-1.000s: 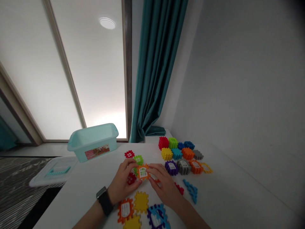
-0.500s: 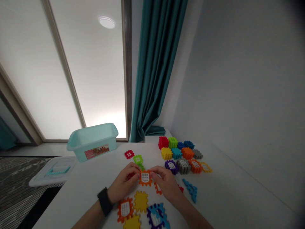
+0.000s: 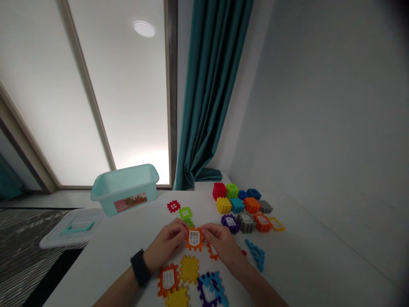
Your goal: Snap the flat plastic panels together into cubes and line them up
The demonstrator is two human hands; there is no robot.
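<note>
Both my hands pinch one orange toothed block with a white window panel [image 3: 194, 238], held just above the white table [image 3: 303, 256]. My left hand [image 3: 166, 245], a black watch on its wrist, grips the block's left edge. My right hand [image 3: 222, 245] grips its right edge. A green block [image 3: 185, 213] and a red block [image 3: 173, 206] lie just beyond my fingers. Under my wrists lie an orange window block [image 3: 168, 279], a yellow block [image 3: 189, 269] and a purple and blue piece [image 3: 211, 290].
Sorted piles of coloured blocks [image 3: 243, 207] stand at the back right near the wall. A blue triangular piece [image 3: 256, 254] lies to the right. A pale teal bin [image 3: 125, 188] sits at the table's back left, its lid [image 3: 72, 228] lower beside it. A teal curtain [image 3: 207, 94] hangs behind.
The orange window block came down and toward me a little between my hands. My fingers closed tighter around its edges.
</note>
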